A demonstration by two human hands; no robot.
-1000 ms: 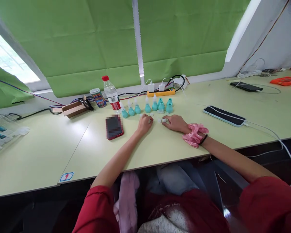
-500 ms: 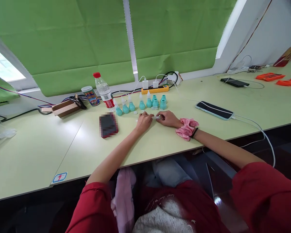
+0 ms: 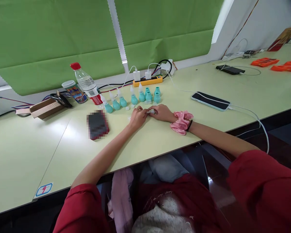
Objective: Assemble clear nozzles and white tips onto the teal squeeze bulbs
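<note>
My left hand (image 3: 138,117) and my right hand (image 3: 161,113) meet above the table, fingers pinched around a small whitish translucent plastic piece (image 3: 151,111). Fingers hide much of it, so its full shape does not show. Just beyond the hands stand teal squeeze bulbs; several, such as this teal bulb (image 3: 123,102), carry a pointed clear tip (image 3: 119,93). On the right of the group, teal bulbs without tips (image 3: 156,97) show open necks. Small clear plastic pieces (image 3: 148,102) lie in front of them, and another clear bit (image 3: 129,118) rests beside my left hand.
A pixelated dark red-edged object (image 3: 97,125) lies left of my hands. Behind are a water bottle (image 3: 88,84), a can (image 3: 74,92), an open cardboard box (image 3: 46,108) and a yellow power strip (image 3: 147,81). A charging phone (image 3: 210,101) lies right, its cable crossing the table edge.
The view has shifted, so the table things sit further left and the hands slightly lower left. My hands have drawn closer together around the plastic piece. The bulbs stand as before.
</note>
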